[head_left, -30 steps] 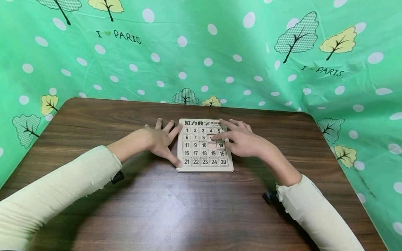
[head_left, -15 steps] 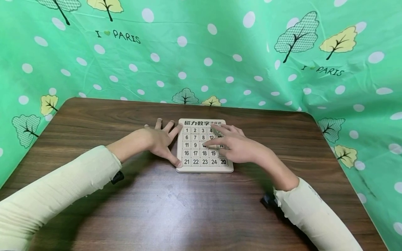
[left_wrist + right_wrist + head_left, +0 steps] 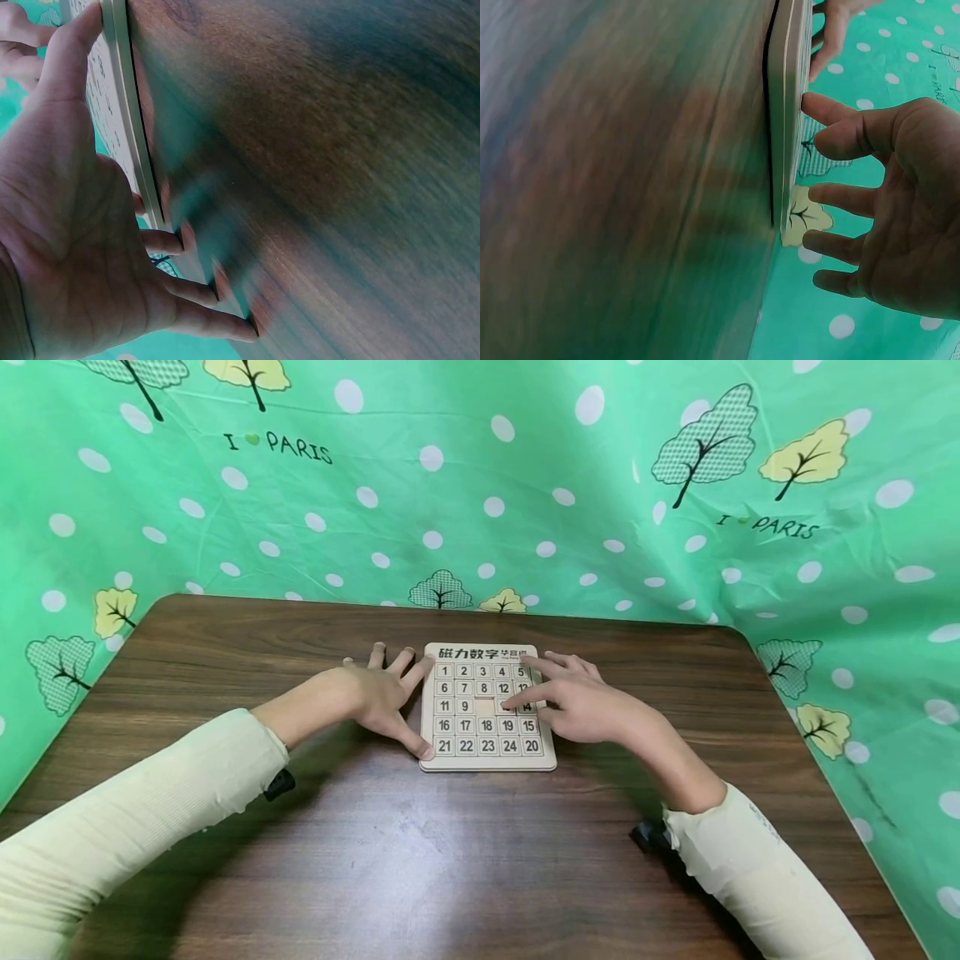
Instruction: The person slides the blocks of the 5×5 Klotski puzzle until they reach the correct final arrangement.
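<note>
A pale sliding number puzzle (image 3: 487, 763) lies flat on the table, its square tiles set in rows. One tile space in the third row, right of the 9, is vacant. My left hand (image 3: 375, 697) is spread along the puzzle's left side, thumb at the lower left corner and a finger at the upper left edge. In the left wrist view the thumb (image 3: 71, 56) rests on the frame's edge. From the right, my right hand (image 3: 588, 702) reaches over the board with its index fingertip on a partly covered tile beside the gap. The other fingers extend over the right side.
The brown wood-grain table (image 3: 420, 860) spreads around the puzzle. Behind it hangs a green dotted cloth (image 3: 465, 460) with printed trees. A dark strap piece (image 3: 280, 784) shows under the left sleeve, and another dark piece (image 3: 648, 837) under the right.
My right index finger moved left and down onto the 10, then back right. The 10 tile slid one space right, so the gap shifted left. My left hand stayed in place.
</note>
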The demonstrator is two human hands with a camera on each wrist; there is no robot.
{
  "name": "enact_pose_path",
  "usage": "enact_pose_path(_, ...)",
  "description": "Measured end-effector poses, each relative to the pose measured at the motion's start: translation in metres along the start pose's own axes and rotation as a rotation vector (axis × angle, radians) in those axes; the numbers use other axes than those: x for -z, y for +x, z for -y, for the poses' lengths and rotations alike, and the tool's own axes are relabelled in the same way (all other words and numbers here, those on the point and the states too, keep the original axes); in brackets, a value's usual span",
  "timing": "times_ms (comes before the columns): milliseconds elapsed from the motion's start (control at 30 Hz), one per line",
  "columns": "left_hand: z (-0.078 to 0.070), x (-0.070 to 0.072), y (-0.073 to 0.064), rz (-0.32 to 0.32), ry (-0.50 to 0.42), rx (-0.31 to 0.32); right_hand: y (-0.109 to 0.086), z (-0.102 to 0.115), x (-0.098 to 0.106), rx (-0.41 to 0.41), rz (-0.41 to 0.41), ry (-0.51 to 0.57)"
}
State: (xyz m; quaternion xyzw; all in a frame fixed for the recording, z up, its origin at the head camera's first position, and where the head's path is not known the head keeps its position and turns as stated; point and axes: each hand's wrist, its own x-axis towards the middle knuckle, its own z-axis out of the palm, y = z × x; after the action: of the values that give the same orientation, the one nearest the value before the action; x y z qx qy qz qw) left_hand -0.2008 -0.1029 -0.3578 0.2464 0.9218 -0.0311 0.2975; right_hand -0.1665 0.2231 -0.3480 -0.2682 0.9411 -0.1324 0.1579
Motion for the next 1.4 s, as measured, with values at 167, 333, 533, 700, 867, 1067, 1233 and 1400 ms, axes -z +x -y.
enact_pose_path(167, 0.0, 0.0, 0.001, 0.001, 0.002, -0.001, -0.001, -0.003, 0.0, 0.006, -0.011, 0.004)
enact_pose_path(333, 0.0, 0.0, 0.001, 0.006, 0.001, 0.001, 0.005, 0.005, -0.003, 0.076, -0.037, 0.003)
enact_pose_path(533, 0.0, 0.0, 0.001, 0.002, 0.006, 0.002, 0.012, 0.02, -0.009, 0.115, -0.004, -0.011)
enact_pose_path(700, 0.001, 0.001, 0.0, 0.001, 0.013, 0.0, 0.015, 0.026, -0.01, 0.101, 0.026, -0.026)
enact_pose_path(867, 0.003, -0.002, 0.004, -0.007, 0.016, -0.004, 0.012, 0.021, -0.004, 0.068, 0.034, -0.039)
enact_pose_path(1067, 0.004, -0.002, 0.005, -0.007, 0.014, -0.005, 0.007, 0.011, -0.001, 0.037, 0.02, -0.049)
enact_pose_path(1233, 0.0, 0.001, 0.0, 0.005, 0.007, -0.005, 0.007, 0.01, -0.002, 0.066, -0.003, -0.016)
enact_pose_path(1400, -0.002, 0.002, -0.002, 0.009, 0.013, 0.001, 0.014, 0.021, -0.006, 0.11, -0.016, 0.019)
